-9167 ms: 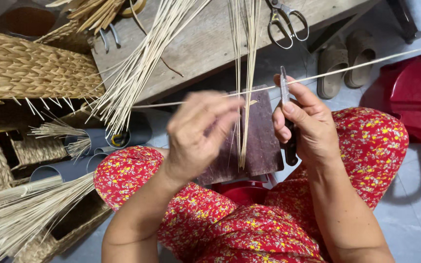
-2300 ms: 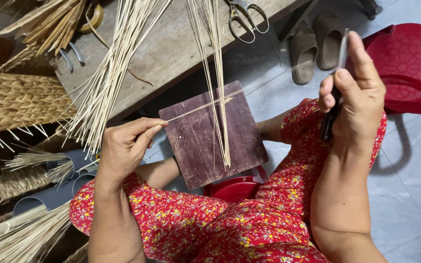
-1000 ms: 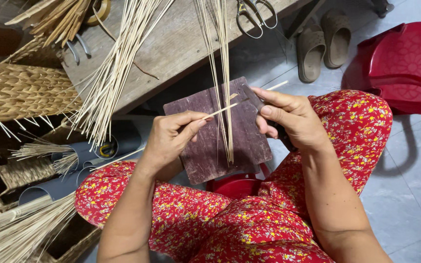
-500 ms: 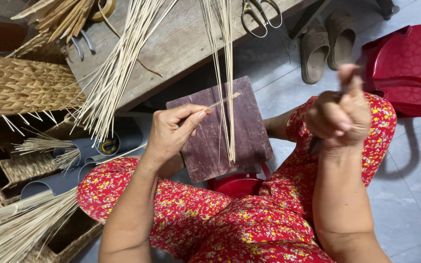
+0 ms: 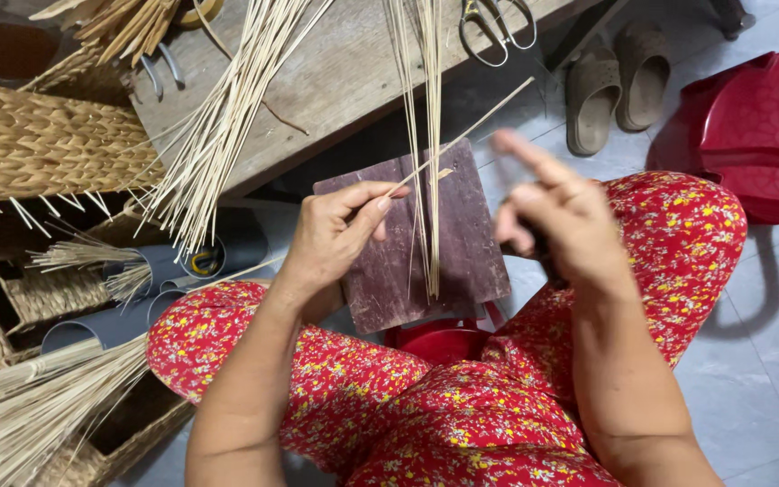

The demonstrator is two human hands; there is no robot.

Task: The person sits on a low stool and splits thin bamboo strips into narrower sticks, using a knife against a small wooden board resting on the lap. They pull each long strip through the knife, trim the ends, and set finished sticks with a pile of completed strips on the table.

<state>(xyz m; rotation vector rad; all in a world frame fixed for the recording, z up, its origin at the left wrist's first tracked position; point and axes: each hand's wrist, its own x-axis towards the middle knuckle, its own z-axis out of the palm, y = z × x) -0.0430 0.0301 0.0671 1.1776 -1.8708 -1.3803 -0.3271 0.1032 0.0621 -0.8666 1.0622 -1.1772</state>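
My left hand (image 5: 335, 236) pinches the end of a thin pale reed strip (image 5: 472, 128) that slants up to the right over a dark purple wooden board (image 5: 466, 243) resting on my lap. My right hand (image 5: 556, 212) is blurred with motion just right of the board, fingers curled around a dark knife handle (image 5: 547, 257) that is mostly hidden. A small bundle of long reed strips (image 5: 426, 135) hangs from the bench down across the board.
A wooden bench (image 5: 335, 77) carries a fan of reeds (image 5: 227, 117) and scissors (image 5: 493, 22). Woven basketry (image 5: 38, 140) and grey tubes (image 5: 151, 271) sit at left, a reed bundle (image 5: 29, 415) at lower left. Sandals (image 5: 615, 81) and a red plastic stool (image 5: 759, 126) are on the right.
My right hand has come back down from the upper right toward the board, moving fast. My left hand keeps pinching the strip at the board's left edge.
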